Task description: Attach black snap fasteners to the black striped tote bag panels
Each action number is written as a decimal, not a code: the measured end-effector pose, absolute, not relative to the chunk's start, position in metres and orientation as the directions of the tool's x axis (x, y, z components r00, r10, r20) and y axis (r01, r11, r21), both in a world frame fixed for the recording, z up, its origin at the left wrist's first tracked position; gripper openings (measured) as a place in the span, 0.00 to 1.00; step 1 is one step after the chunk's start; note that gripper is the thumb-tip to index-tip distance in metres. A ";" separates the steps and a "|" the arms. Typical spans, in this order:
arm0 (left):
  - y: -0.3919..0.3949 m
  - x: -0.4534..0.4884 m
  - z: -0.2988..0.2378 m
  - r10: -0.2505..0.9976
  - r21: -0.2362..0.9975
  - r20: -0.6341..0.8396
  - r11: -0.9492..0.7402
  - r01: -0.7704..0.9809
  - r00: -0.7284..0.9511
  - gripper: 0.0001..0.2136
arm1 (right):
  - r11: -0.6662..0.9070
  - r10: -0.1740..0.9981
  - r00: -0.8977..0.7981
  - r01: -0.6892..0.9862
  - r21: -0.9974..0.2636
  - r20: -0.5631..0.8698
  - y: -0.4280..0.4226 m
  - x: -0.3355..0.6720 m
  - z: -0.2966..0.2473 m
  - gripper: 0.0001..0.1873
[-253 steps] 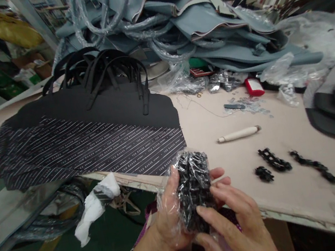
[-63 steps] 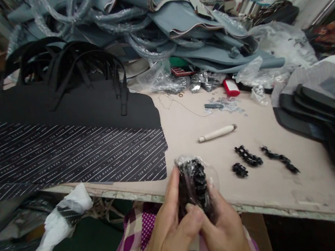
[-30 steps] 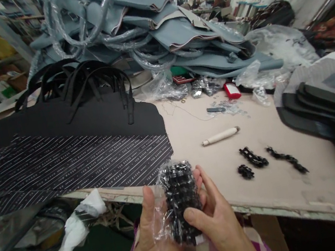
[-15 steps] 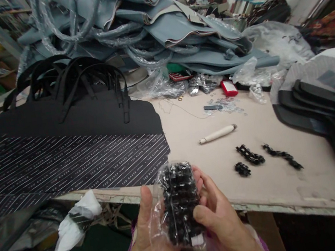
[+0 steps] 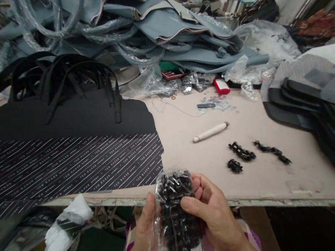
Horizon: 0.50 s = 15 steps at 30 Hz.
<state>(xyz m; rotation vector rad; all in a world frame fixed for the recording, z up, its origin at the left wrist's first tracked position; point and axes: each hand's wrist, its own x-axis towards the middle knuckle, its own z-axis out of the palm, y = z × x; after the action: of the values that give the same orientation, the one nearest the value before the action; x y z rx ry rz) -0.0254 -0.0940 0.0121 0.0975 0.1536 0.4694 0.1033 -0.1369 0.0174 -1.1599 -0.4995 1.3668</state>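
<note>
A clear plastic bag of small black parts (image 5: 179, 218) is held between my two hands over the table's front edge, lying in rows inside the film. My left hand (image 5: 145, 237) cups it from the left, thumb raised beside it and fingers hidden beneath. My right hand (image 5: 213, 212) grips its right edge, thumb pressed on top and fingers curled behind. On the table to the right lie loose black pieces: a small cluster (image 5: 235, 166), a short strip (image 5: 241, 151) and a longer, crooked strip (image 5: 272, 152). What exactly these parts are I cannot make out.
Black bag panels with handles (image 5: 90, 126) cover the table's left side. Behind rises a heap of blue-grey bags (image 5: 150, 29). A white stick-like tool (image 5: 210, 132), a red-and-white box (image 5: 221, 86) and black curved pieces (image 5: 300, 106) lie on the beige table (image 5: 178, 115).
My right thumb has slid higher up the bag, toward its middle. The bag sits slightly lower in view, and the whole scene has shifted left as my head turned.
</note>
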 end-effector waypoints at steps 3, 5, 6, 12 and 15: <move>-0.093 -0.024 0.013 0.452 0.134 -0.138 0.890 -0.435 0.882 0.28 | -0.204 0.923 0.190 -0.493 -0.846 -0.334 -0.136 0.108 0.020 0.25; -0.092 -0.024 0.016 0.446 0.147 -0.150 0.892 -0.427 0.882 0.30 | -0.223 0.937 0.125 -0.505 -0.834 -0.327 -0.135 0.114 0.021 0.25; -0.092 -0.024 0.018 0.442 0.162 -0.162 0.894 -0.418 0.882 0.31 | -0.236 0.942 0.090 -0.506 -0.830 -0.323 -0.135 0.118 0.021 0.25; -0.097 -0.023 0.021 0.425 0.228 -0.262 0.900 -0.372 0.866 0.35 | -0.361 0.914 0.062 -0.330 -0.873 -0.401 -0.129 0.133 0.024 0.23; -0.099 -0.022 0.019 0.406 0.209 -0.268 0.910 -0.359 0.874 0.34 | -0.381 0.900 0.075 -0.339 -0.860 -0.429 -0.129 0.131 0.024 0.23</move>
<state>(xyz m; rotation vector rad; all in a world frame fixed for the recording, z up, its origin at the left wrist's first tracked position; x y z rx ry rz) -0.0221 -0.0995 0.0190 0.1544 0.3128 0.4012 0.1305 -0.1286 0.0239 -1.3177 -0.6273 1.5264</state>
